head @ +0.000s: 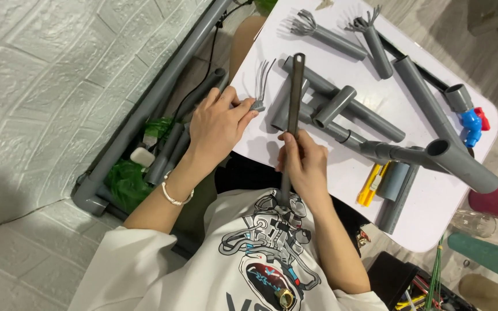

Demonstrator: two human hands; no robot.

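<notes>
Left hand (pixel 217 124) pinching a short grey plastic pipe piece slit into thin springy prongs (pixel 260 92) at the white table's (pixel 427 213) edge, best held by its stiff base; right hand (pixel 304 164) gripping a long dark metal file (pixel 293 115) upright.

A short grey pipe piece (pixel 259 92), its far end slit into thin splayed strips, lies at the white tabletop's (pixel 433 207) near edge. A long, flat, dark metal bar (pixel 293 124) stands nearly upright beside it.

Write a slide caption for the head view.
Left hand holds a fringed grey pipe piece; right hand grips a long flat tool.
</notes>
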